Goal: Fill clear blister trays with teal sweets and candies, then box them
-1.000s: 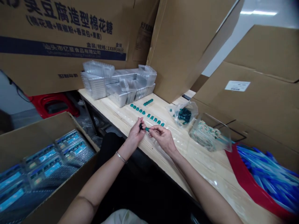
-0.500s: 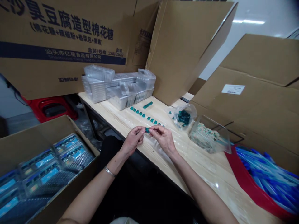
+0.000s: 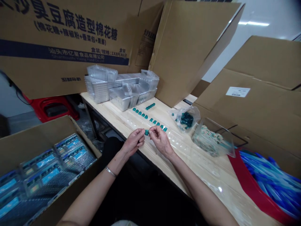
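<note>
Small teal piece (image 3: pixel 147 132) clamped between both hands, above the counter (image 3: pixel 103 106).

Left hand (image 3: pixel 134 142) and right hand (image 3: pixel 161 141): each grip closed on the piece, fingertips together, just over a clear blister tray (image 3: pixel 178 141) holding a row of teal pieces (image 3: pixel 157 125). A clear plastic bag (image 3: pixel 187 120) of teal pieces and stacked clear trays (image 3: pixel 122 91) sit nearby on the counter.
</note>
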